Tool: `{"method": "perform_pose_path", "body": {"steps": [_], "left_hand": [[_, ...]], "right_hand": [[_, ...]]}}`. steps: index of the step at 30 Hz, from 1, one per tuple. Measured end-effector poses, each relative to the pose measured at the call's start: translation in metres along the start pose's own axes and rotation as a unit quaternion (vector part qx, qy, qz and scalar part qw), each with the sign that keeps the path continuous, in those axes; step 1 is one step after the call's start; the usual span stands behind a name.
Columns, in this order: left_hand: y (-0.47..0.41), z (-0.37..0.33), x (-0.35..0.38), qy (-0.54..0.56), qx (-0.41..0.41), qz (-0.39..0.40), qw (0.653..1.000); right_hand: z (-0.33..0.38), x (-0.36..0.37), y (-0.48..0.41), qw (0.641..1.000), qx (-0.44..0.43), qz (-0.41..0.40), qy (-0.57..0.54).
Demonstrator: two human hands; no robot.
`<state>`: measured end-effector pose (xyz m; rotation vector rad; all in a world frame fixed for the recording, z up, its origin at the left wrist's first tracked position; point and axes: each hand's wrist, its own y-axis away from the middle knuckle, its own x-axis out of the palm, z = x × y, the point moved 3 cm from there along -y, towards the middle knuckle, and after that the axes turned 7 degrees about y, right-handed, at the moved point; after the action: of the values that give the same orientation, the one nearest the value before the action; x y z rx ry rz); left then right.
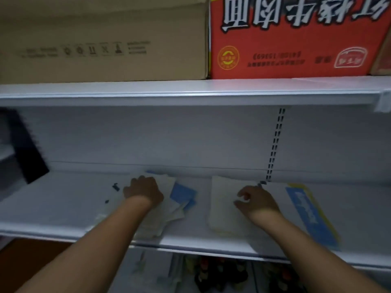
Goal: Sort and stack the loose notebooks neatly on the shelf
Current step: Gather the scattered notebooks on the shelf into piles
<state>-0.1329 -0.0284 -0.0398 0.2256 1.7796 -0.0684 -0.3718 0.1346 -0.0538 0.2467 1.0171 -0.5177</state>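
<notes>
Looking down at a white shelf (63, 208) with loose notebooks spread along it. Left of the middle, a messy pile (167, 214) of pale notebooks, fanned out and crooked, with a couple of blue notebooks (183, 193) poking out on its right side. Left hand (143, 191) planted on the far end of that pile, knuckles up, fingers bent down over it. Way too blurry to say whether gripping or just pressing, so can't tell. Just right of that, apart from the pile, a tidier cream stack (222, 210) lying flat and squared up pretty well. Right hand (256, 199) resting on the far right part of that stack, fingers loosely curled, thumb close to forefinger. Can't tell whether pinching a cover or holding nothing. Further right, past the right forearm, a blue-and-yellow notebook (311, 216) lying flat at a slant, reaching almost to the front edge. Couple of small dark bits (115, 187) on the shelf just left of the left hand, no clue what. Dark panel (27, 149) leaning at the far left end. Slotted upright (275, 144) running up the back wall behind the right hand. Up top on the next level, a brown carton (101, 39) right beside a red carton (296, 39) with upside-down print. Down below, dark blurred items (222, 271), impossible to make out.
</notes>
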Motion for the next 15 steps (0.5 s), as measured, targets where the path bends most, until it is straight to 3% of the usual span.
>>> {"method": "perform_pose_path", "body": {"steps": [2, 6, 9, 15], "left_hand": [[0.003, 0.042, -0.003, -0.026, -0.058, 0.026, 0.998], [0.016, 0.094, -0.004, -0.005, -0.090, -0.019, 0.996], [0.031, 0.109, -0.007, 0.071, -0.100, -0.006, 0.992], [0.048, 0.125, -0.018, 0.136, -0.096, -0.006, 0.986]], "right_hand": [[0.042, 0.025, -0.004, 0.997, -0.058, 0.034, -0.023], [0.098, 0.071, -0.012, 0.989, -0.117, 0.085, -0.011], [0.120, 0.092, -0.022, 0.985, -0.135, 0.106, -0.018], [0.134, 0.110, -0.041, 0.975, -0.106, 0.166, 0.105]]}}
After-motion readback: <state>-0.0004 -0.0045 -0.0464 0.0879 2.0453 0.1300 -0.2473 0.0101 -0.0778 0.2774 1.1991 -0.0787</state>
